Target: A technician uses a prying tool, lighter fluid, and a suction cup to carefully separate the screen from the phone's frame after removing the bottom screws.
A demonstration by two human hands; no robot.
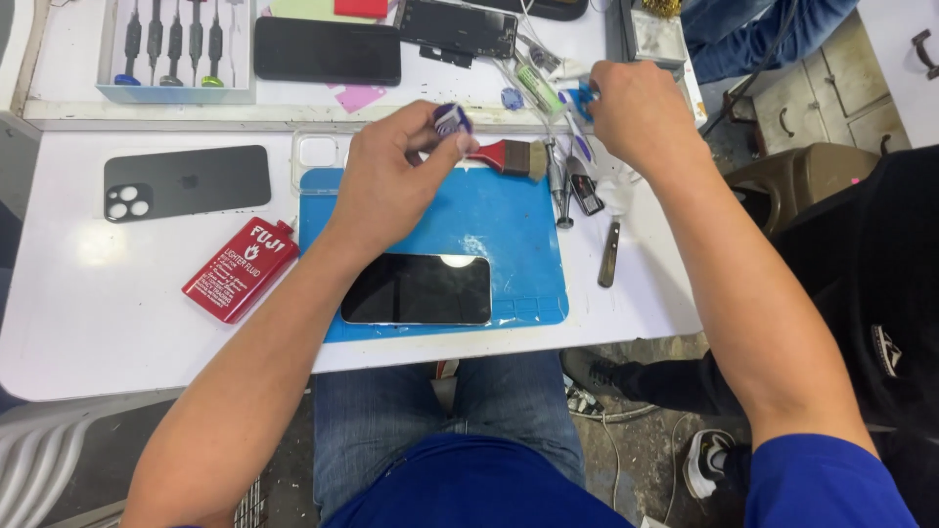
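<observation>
The fingers [442, 140] of the left hand [391, 181] are curled and pressed together, pinching a small round purple-and-white object [452, 119] just above the centre of the frame. What that object is cannot be told. The fingers of the right hand [641, 112] are closed around a small bright blue piece [585, 95] at upper centre right; most of it is hidden by the hand.

Between the two hands lies a brush with a red handle and tan bristles [512, 156], and just right of it a cluster of thin metal hand tools [572, 186]. A dark flat metal tool [608, 252] lies further down at right.

Under the left hand a bright blue rubber work mat [518, 235] lies on the white table [88, 323]. A black smartphone lying screen up [417, 289] rests on the lower part of the mat, near the left forearm. Left of the mat are a flat red tin with white print [240, 270], a dark grey phone back cover with three camera holes [186, 183] and a clear phone case [316, 152].

Along the top of the frame a raised white shelf carries a pale blue tray of screwdrivers [176, 49], a black phone lying flat [327, 51] and an opened phone frame [457, 28]. At upper right is another person's blue sleeve [753, 34].
</observation>
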